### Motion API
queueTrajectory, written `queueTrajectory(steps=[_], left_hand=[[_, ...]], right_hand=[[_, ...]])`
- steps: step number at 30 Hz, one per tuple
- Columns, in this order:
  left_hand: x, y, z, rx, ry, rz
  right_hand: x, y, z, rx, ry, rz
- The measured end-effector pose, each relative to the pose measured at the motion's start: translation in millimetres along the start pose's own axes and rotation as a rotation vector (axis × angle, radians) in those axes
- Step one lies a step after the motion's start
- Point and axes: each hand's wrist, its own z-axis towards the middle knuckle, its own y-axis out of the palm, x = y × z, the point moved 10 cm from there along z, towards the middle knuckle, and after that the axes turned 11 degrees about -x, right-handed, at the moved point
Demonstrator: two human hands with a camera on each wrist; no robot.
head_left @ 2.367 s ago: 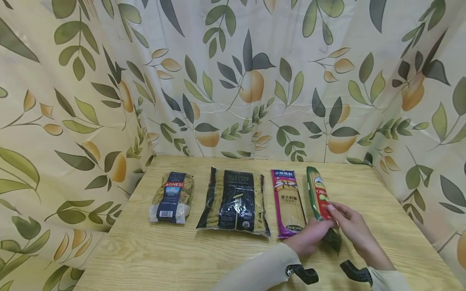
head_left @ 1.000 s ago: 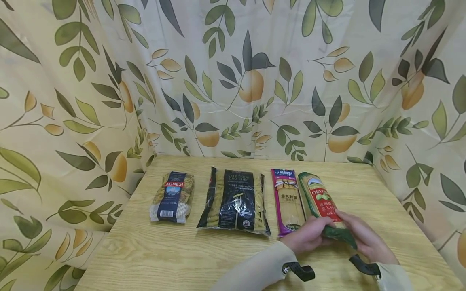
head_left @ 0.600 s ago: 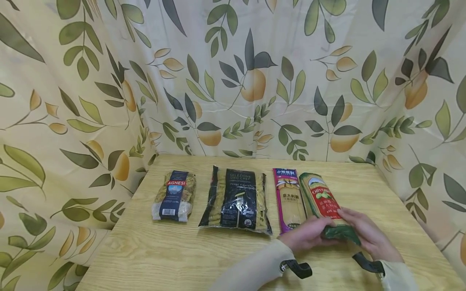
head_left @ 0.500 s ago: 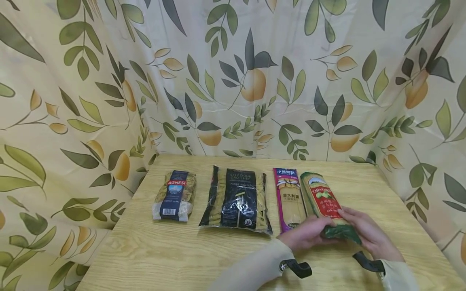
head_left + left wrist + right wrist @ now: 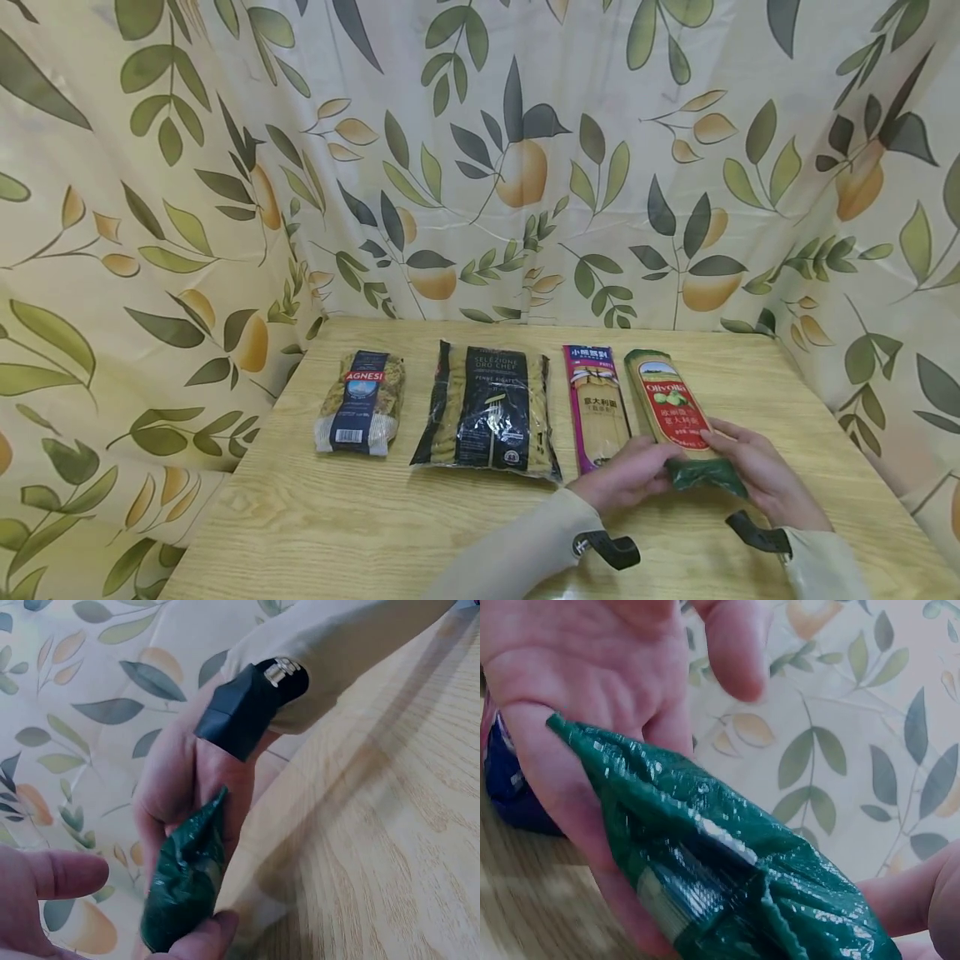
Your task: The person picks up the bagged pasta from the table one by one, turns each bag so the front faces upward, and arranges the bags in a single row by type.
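Note:
A green spaghetti packet (image 5: 678, 410) with a red label lies at the right end of a row, its near end between my two hands. My left hand (image 5: 628, 473) is at its left near corner. In the right wrist view that palm is spread, its straight fingers under the green end (image 5: 705, 825) and its thumb raised apart from the wrapper. On the other side my right hand (image 5: 761, 471) grips the packet's right edge, thumb beside the red label. My right fingers are partly hidden behind the crumpled green end in the left wrist view.
A purple-edged spaghetti packet (image 5: 597, 408) lies just left, partly covered by my left hand. Further left are a large black penne bag (image 5: 491, 408) and a small blue-labelled pasta bag (image 5: 360, 404). A leaf-patterned curtain (image 5: 480, 167) encloses the wooden table (image 5: 337, 517).
The green spaghetti packet has been turned label up; since half a second ago it has shifted slightly right, away from the purple-edged packet. Both hands have stayed at its near end.

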Motion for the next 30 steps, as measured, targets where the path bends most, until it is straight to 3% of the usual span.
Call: queueTrajectory(steps=[9, 16, 30], left_hand=[[6.2, -1.3, -1.1, 0.061, 0.037, 0.0], [9.0, -1.0, -2.8, 0.086, 0.044, 0.018], [4.9, 4.2, 1.9, 0.034, 0.045, 0.007]], right_hand=[[4, -12, 0.8, 0.096, 0.003, -0.04], [5, -13, 1.3, 0.111, -0.016, -0.027], [10, -20, 5.7, 0.175, -0.007, -0.115]])
